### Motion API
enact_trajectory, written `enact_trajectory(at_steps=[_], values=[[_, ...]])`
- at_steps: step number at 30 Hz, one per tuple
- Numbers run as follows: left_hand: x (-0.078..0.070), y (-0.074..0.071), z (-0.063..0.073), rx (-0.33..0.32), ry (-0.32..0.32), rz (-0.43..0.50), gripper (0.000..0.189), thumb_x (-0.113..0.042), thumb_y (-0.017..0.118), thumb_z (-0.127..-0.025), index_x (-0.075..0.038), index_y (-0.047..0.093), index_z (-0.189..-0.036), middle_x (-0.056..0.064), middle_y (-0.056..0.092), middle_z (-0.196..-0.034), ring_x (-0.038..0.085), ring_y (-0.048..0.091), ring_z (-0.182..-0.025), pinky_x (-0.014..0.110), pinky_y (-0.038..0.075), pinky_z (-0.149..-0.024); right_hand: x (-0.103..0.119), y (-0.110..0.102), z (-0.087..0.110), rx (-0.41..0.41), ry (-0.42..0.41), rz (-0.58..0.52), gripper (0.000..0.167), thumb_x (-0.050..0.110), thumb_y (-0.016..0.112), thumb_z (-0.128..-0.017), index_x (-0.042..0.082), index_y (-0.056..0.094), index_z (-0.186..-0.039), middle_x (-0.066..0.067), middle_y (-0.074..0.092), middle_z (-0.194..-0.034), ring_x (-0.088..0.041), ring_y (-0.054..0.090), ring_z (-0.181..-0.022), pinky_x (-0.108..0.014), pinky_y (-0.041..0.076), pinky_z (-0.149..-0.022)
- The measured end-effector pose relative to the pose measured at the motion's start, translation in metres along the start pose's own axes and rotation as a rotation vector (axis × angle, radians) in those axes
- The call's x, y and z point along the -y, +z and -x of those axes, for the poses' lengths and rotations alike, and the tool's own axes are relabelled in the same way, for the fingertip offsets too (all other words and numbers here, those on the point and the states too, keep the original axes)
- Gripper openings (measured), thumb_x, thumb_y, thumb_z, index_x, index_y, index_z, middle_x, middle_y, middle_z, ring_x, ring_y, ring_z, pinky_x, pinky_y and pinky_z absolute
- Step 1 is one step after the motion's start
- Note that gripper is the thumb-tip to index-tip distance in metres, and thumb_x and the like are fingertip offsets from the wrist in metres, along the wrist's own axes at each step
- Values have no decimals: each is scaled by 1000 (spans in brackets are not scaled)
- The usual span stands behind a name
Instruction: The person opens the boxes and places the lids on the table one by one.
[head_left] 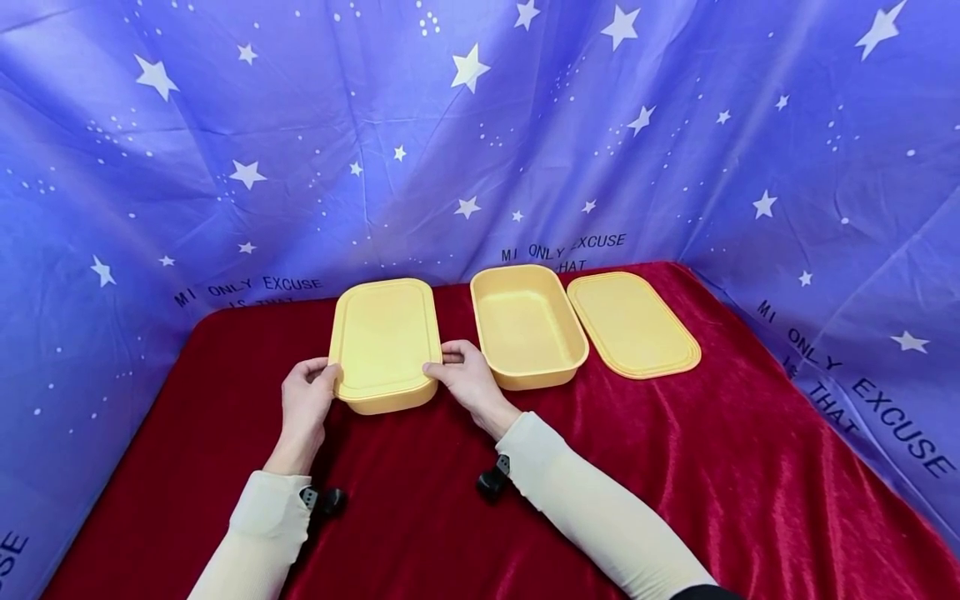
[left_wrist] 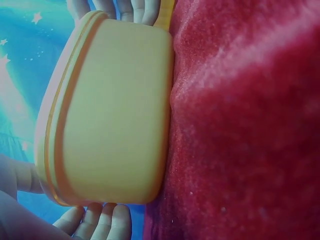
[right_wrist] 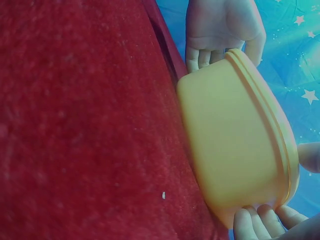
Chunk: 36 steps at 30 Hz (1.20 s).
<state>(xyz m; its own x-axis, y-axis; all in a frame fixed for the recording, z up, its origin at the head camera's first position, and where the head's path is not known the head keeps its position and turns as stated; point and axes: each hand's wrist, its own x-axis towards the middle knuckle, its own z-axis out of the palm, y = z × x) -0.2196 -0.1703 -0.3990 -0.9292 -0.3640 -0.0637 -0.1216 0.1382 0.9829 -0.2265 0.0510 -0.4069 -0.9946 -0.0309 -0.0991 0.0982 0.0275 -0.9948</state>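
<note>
A yellow food container [head_left: 386, 333] with its lid on sits on the red cloth, left of centre. My left hand [head_left: 306, 400] holds its near left corner, thumb on the lid's edge and fingers against the side wall. On the opposite side my right hand [head_left: 472, 383] grips the near right corner the same way. Both wrist views show the container's near wall [left_wrist: 115, 110] upright, with the lid's rim [right_wrist: 267, 115] lying evenly along the top. Fingers [right_wrist: 245, 225] of the right hand curl round the wall just below that rim.
An uncovered yellow container [head_left: 528, 329], with nothing inside, stands right of my right hand. Beside it a loose yellow lid [head_left: 637, 325] lies flat on the cloth. The red cloth [head_left: 637, 467] covers the table, and a blue star-patterned curtain [head_left: 360, 125] hangs behind and at the sides.
</note>
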Motion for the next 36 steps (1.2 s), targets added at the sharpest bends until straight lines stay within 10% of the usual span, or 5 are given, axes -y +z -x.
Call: enact_trajectory(at_steps=[36], values=[[2,0,0,-25,12,10,30,-12,58,-89,4,57,-114,7,54,-94,10,52,-72,19,46,-62,-3,-1,-3,-7,-11,-15,44,12,73,-81,1,53,-119,-13,57,-111,-23,55,-102,-31,48,-87]])
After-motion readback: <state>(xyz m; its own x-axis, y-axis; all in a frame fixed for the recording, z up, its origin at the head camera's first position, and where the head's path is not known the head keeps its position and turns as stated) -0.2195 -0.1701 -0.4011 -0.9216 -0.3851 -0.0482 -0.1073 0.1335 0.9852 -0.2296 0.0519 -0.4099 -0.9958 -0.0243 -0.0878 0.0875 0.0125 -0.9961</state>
